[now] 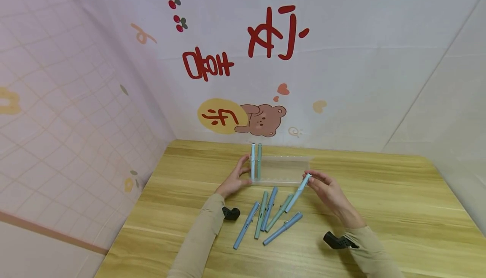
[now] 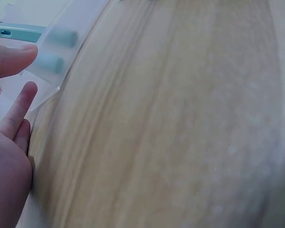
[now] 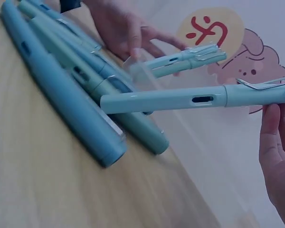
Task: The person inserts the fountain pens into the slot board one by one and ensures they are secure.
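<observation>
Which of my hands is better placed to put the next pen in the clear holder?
Probably your right hand: it holds a pale blue pen near the right end of the clear holder; your left hand is at the left end, beside two placed pens.

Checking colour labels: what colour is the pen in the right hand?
The pen is light blue, seen best in the right wrist view.

Five loose pens (image 1: 261,215) on the table (image 1: 398,193), before the tray (image 1: 282,170)
</observation>
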`<state>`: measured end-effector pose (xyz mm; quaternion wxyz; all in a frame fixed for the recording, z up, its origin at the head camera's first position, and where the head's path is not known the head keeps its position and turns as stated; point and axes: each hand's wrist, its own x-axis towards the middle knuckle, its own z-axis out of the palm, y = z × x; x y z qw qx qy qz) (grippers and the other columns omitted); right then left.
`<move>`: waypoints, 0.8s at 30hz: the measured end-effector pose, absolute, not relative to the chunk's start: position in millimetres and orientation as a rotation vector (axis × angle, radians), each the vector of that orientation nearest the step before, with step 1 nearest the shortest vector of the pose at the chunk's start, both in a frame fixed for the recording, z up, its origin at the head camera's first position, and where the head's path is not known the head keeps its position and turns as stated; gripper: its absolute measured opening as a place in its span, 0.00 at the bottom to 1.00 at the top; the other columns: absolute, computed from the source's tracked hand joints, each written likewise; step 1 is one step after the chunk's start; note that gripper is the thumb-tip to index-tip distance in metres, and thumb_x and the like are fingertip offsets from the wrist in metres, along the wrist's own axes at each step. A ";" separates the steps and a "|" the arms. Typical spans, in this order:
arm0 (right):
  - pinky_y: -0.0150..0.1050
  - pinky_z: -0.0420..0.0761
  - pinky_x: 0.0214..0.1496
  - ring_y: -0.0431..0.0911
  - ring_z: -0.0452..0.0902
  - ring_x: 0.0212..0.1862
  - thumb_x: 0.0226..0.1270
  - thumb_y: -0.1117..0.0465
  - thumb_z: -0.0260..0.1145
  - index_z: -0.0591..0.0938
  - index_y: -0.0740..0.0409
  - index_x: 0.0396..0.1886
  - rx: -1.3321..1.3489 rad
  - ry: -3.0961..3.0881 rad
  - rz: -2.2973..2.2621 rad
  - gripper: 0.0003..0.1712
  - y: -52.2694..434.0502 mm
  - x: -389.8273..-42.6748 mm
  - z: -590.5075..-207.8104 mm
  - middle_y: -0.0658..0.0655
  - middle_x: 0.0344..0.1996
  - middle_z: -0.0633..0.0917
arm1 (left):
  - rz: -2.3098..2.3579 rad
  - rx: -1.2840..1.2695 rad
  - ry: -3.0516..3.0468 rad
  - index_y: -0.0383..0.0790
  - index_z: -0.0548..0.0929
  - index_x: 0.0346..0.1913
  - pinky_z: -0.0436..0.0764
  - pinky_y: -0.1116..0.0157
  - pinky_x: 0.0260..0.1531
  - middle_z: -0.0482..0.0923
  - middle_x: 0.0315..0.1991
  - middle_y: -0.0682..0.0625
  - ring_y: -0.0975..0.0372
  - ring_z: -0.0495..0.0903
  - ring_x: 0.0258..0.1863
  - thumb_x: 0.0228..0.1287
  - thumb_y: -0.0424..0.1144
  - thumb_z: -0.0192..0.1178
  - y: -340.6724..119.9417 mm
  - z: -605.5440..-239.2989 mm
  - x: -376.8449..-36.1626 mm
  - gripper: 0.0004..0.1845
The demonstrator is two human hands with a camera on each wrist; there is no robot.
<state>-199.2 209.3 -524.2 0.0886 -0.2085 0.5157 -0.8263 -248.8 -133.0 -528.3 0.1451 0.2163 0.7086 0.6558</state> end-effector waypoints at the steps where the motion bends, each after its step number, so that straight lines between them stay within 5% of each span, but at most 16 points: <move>1: 0.36 0.72 0.60 0.45 0.76 0.56 0.72 0.78 0.45 0.76 0.70 0.56 -0.622 1.549 -2.456 0.19 208.9 -200.1 -522.5 0.58 0.50 0.82 | 1.888 0.623 2.046 0.43 0.44 0.77 0.60 0.38 0.60 0.36 0.76 0.38 0.37 0.57 0.67 0.55 0.15 0.56 -132.7 -528.2 -248.7 0.50; 9: 0.37 0.72 0.60 0.45 0.75 0.56 0.73 0.78 0.45 0.71 0.77 0.58 -0.646 1.610 -2.438 0.17 204.9 -210.3 -506.1 0.57 0.51 0.81 | 1.878 0.629 2.025 0.43 0.43 0.77 0.58 0.38 0.61 0.34 0.76 0.38 0.37 0.55 0.67 0.56 0.15 0.55 -133.0 -525.3 -248.1 0.50; 15: 0.41 0.72 0.60 0.46 0.74 0.58 0.74 0.75 0.48 0.73 0.72 0.59 -0.629 1.594 -2.442 0.17 196.7 -220.3 -493.6 0.56 0.52 0.80 | 1.867 0.628 2.037 0.44 0.42 0.77 0.57 0.39 0.62 0.34 0.77 0.40 0.38 0.55 0.67 0.56 0.15 0.56 -134.3 -532.6 -252.8 0.51; 24: 0.47 0.72 0.60 0.47 0.74 0.56 0.74 0.74 0.49 0.68 0.78 0.60 -0.614 1.587 -2.447 0.18 174.9 -237.8 -481.4 0.59 0.52 0.78 | 1.854 0.615 2.122 0.52 0.45 0.77 0.65 0.45 0.60 0.38 0.77 0.45 0.44 0.60 0.67 0.57 0.17 0.58 -133.5 -554.1 -260.6 0.51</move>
